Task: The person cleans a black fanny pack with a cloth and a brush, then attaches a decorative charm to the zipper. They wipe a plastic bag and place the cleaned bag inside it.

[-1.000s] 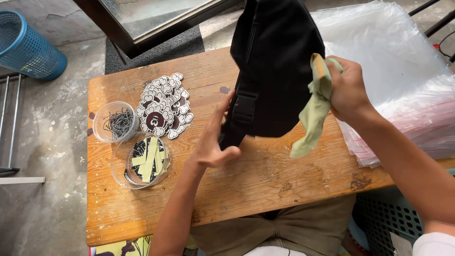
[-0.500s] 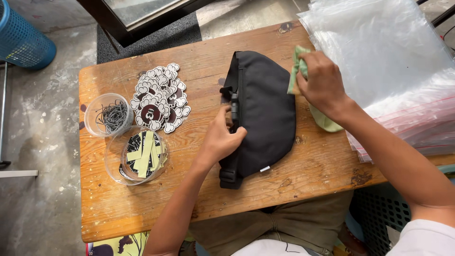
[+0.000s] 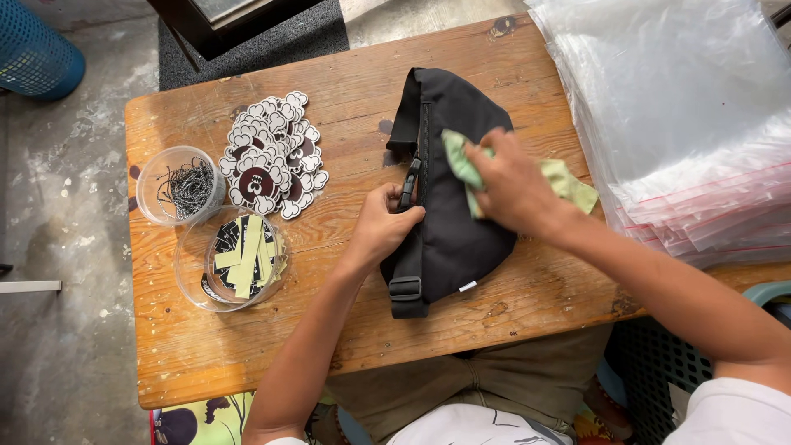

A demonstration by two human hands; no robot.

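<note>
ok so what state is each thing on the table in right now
black bag: lying flat on the wooden table, zip looks shut
green cloth: bunched, pressed on the bag by the right hand
left hand: gripping the bag's strap edge
small round tub: open, dark chains inside
larger tub: open, holds cards
plastic bags: stacked flat

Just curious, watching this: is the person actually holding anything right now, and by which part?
The right hand grips a green cloth by its bunched middle, pressed on the black bag. The left hand holds the bag's strap edge by the buckle.
</note>
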